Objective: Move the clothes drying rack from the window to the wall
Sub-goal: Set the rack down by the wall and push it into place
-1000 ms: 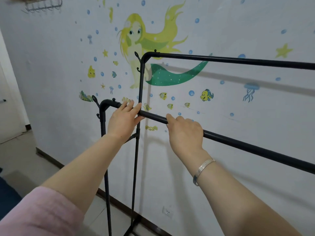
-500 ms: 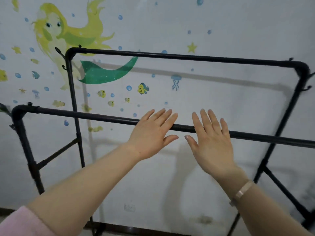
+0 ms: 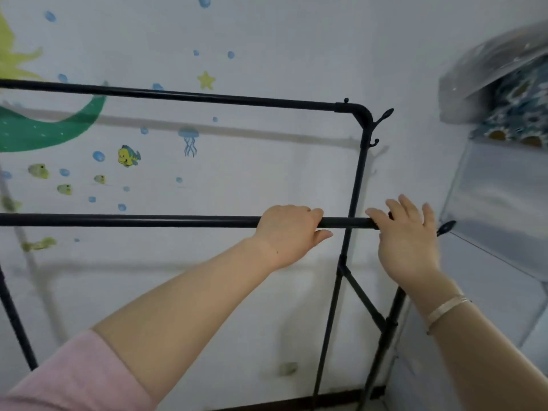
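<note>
The black metal clothes drying rack [image 3: 189,97] stands close against the white wall [image 3: 281,48] with sea-creature stickers. It has a high far rail and a lower near rail [image 3: 133,221]. My left hand [image 3: 289,232] is wrapped over the near rail, close to its right end. My right hand [image 3: 407,238] rests at that rail's right corner with its fingers spread, thumb on the bar. The rack's right upright and brace run down below my hands; its feet are out of view.
A pale cabinet [image 3: 498,209] with bagged patterned fabric [image 3: 516,93] on top stands right beside the rack's right end. A dark skirting board [image 3: 341,396] and a wall socket [image 3: 287,367] are low on the wall.
The view has swung right along the rack to its right end. My hands, which hovered open over the rail's middle, now sit at the right end, the left one closed on the rail.
</note>
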`<state>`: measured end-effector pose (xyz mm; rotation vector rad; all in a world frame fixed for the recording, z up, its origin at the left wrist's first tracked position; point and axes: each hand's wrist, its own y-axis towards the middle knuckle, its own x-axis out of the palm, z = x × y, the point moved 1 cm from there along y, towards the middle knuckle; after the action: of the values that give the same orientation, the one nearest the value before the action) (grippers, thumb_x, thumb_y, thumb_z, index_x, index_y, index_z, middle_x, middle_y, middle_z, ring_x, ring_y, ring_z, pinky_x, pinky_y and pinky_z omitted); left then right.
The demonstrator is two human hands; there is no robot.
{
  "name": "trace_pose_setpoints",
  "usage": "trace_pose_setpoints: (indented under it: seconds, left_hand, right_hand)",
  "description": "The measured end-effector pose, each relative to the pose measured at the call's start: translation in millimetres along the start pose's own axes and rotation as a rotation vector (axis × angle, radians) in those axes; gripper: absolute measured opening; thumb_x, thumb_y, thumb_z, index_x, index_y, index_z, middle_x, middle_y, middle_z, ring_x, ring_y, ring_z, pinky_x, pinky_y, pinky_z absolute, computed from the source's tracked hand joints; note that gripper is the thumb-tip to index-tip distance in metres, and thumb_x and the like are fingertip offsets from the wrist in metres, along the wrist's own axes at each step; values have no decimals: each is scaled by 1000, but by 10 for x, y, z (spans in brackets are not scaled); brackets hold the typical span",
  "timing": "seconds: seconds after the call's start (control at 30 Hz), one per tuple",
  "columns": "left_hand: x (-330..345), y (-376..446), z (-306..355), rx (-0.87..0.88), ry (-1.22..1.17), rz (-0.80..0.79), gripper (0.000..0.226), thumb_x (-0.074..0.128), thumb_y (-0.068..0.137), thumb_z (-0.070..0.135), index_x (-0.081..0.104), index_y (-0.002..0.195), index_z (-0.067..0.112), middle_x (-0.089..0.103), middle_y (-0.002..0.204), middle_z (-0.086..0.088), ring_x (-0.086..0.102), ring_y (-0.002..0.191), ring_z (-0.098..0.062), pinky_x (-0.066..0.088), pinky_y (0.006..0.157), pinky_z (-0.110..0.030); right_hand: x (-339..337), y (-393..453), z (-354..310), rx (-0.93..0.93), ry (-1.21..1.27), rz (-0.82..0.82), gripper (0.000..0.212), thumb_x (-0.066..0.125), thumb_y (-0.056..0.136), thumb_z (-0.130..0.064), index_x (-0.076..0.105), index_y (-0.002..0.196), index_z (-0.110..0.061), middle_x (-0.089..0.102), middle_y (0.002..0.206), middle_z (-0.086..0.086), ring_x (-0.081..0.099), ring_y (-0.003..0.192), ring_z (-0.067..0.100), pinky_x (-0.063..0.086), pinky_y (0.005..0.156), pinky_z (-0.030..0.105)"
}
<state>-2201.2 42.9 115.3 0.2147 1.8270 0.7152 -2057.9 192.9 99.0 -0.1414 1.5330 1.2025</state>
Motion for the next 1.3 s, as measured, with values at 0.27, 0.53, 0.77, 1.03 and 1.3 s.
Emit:
trace_pose_setpoints:
  seconds: [0.27,0.53,0.77,1.03,1.3]
  left_hand:
    - [169,157,-69,-101,5,122,41,40,92,57,57,83,21,51,64,9,49,56,-20,22,46,-29]
    - [372,420,-167,-187,83,144,41,38,91,59,59,86,24,48,65,11,44,56,-16,18,45,-29]
    - [456,506,-107,-172,104,133,40,39,91,58,59,85,23,50,64,10,41,55,-16,11,43,-27]
    - [392,355,-92,-91,125,126,39,38,96,41,55,116,13,66,91,-1,58,82,-24,39,69,-34]
    - [150,-240,-460,-293,154,137,59,40,91,50,54,126,3,68,111,-10,60,102,-29,38,97,-41]
  right_hand:
    - [281,406,277,-138,355,47,49,44,74,22,62,100,-16,46,70,-4,42,72,22,22,58,31]
    - [592,855,328,-247,494,109,56,45,66,28,66,99,-12,58,75,3,46,73,24,26,60,29]
    - [769,818,362,-253,464,216,57,50,59,30,65,103,-4,66,94,17,56,84,37,42,76,43]
    - [612,491,-348,-387,435,289,69,68,81,-13,37,141,0,26,154,22,18,144,36,10,115,52]
    - [328,434,-936,-507,540,276,46,62,90,-20,52,129,3,54,135,22,48,127,37,25,110,51]
